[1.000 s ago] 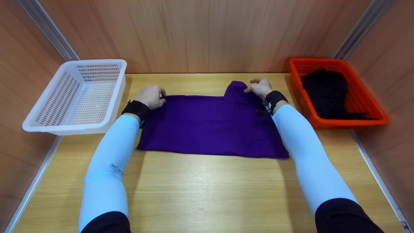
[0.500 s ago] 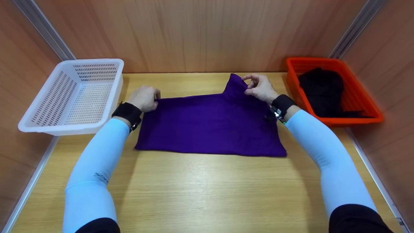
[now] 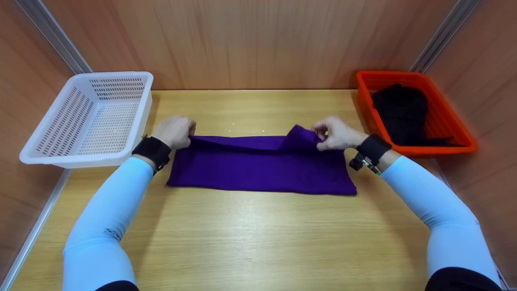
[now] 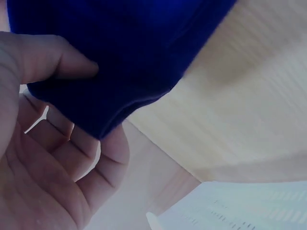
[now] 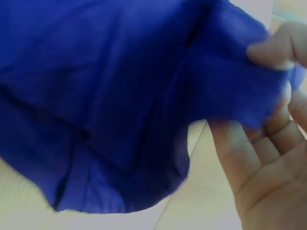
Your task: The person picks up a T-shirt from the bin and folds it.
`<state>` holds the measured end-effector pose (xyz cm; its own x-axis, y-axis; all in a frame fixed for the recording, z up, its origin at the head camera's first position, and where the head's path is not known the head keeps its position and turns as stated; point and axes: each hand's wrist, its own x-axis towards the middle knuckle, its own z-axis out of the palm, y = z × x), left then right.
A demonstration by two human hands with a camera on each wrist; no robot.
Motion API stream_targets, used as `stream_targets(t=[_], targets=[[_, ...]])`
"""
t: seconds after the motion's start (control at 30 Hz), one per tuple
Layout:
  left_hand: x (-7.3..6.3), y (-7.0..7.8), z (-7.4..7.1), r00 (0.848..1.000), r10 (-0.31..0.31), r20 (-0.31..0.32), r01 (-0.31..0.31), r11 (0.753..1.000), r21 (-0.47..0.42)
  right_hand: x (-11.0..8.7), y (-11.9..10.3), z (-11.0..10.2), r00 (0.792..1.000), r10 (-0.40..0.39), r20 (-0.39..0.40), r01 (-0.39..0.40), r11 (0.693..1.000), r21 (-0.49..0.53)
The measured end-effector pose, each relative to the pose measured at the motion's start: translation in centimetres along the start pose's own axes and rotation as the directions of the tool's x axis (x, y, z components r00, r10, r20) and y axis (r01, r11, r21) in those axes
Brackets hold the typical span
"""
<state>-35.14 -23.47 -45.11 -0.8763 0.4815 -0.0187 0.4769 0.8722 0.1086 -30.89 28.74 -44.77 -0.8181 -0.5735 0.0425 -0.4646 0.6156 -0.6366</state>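
We saw a booth-like workstation, its wider building unclear: wood-grain panels [image 3: 250,44] joined by metal strips [image 3: 55,36] enclosed a light wood-grain surface [image 3: 250,234].

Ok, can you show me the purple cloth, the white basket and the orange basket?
Purple cloth [image 3: 258,171], head view: middle of its near, flatter part.
White basket [image 3: 113,125], head view: its bare floor, inside.
Orange basket [image 3: 432,151], head view: its near rim.

You face a wood-grain back wall [image 3: 250,44] — side walls [image 3: 24,81] meet it at grey metal strips [image 3: 55,36] (one per corner) — and your pale wooden bench [image 3: 250,234] shows a soft glare.
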Motion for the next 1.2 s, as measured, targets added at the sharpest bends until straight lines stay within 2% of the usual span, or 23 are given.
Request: stream_targets(t=[0.13, 0.33, 0.43, 0.5, 0.53, 0.63, 0.73, 0.8, 0.97, 1.03, 1.07, 1.1, 1.13, 1.2], targets=[[-0.7, 0.2, 0.4, 0.998, 0.025, 0.06, -0.026, 1.0, 0.01, -1.0, -0.3, 0.8, 0.996, -0.037, 0.08, 0.046, 0.993, -0.111], [-1.4, 0.9, 1.2, 0.992, 0.086, 0.094, -0.091, 0.995, 0.049, -1.8, -1.0, 1.6, 0.982, -0.023, 0.188, 0.047, 0.991, -0.123], [-1.6, 1.2, 1.6, 0.99, 0.075, 0.118, -0.083, 0.994, 0.066, -2.0, -1.4, 2.0, 0.962, -0.024, 0.27, 0.064, 0.988, -0.142], [-1.7, 1.3, 1.7, 0.986, 0.061, 0.155, -0.072, 0.995, 0.067, -2.0, -1.7, 2.3, 0.935, -0.008, 0.355, 0.07, 0.984, -0.161], [-1.7, 1.3, 1.7, 0.982, 0.052, 0.181, -0.065, 0.996, 0.066, -2.0, -1.8, 2.5, 0.914, 0.017, 0.406, 0.052, 0.986, -0.158], [-1.9, 1.2, 1.6, 0.965, 0.043, 0.258, -0.058, 0.997, 0.051, -2.1, -2.3, 3.2, 0.828, 0.12, 0.547, -0.052, 0.989, -0.138], [-2.0, 1.0, 1.3, 0.952, 0.041, 0.305, -0.055, 0.998, 0.036, -2.3, -2.6, 3.6, 0.745, 0.199, 0.636, -0.162, 0.98, -0.116], [-2.0, 1.0, 1.1, 0.946, 0.037, 0.322, -0.049, 0.998, 0.029, -2.4, -2.8, 3.8, 0.718, 0.215, 0.662, -0.183, 0.976, -0.119], [-1.9, 1.3, 0.3, 0.928, -0.012, 0.373, 0.013, 1.0, 0.002, -2.6, -3.1, 3.9, 0.687, 0.235, 0.688, -0.191, 0.971, -0.141], [-1.9, 1.7, 0.2, 0.929, -0.029, 0.369, 0.051, 0.997, -0.049, -2.5, -3.4, 3.9, 0.684, 0.25, 0.685, -0.216, 0.967, -0.137], [-1.8, 1.9, 0.2, 0.937, -0.03, 0.349, 0.062, 0.995, -0.082, -2.5, -3.5, 3.9, 0.697, 0.251, 0.672, -0.226, 0.966, -0.126], [-1.6, 2.3, 0.3, 0.947, -0.03, 0.319, 0.069, 0.992, -0.11, -2.4, -3.6, 3.9, 0.723, 0.246, 0.646, -0.229, 0.967, -0.113], [-1.4, 2.7, 0.5, 0.962, -0.017, 0.273, 0.058, 0.988, -0.14, -2.2, -3.7, 3.9, 0.76, 0.234, 0.607, -0.22, 0.97, -0.1], [-0.9, 4.0, 1.1, 0.987, 0.018, 0.162, 0.014, 0.981, -0.193, -1.8, -4.1, 4.1, 0.859, 0.196, 0.473, -0.171, 0.981, -0.097]])
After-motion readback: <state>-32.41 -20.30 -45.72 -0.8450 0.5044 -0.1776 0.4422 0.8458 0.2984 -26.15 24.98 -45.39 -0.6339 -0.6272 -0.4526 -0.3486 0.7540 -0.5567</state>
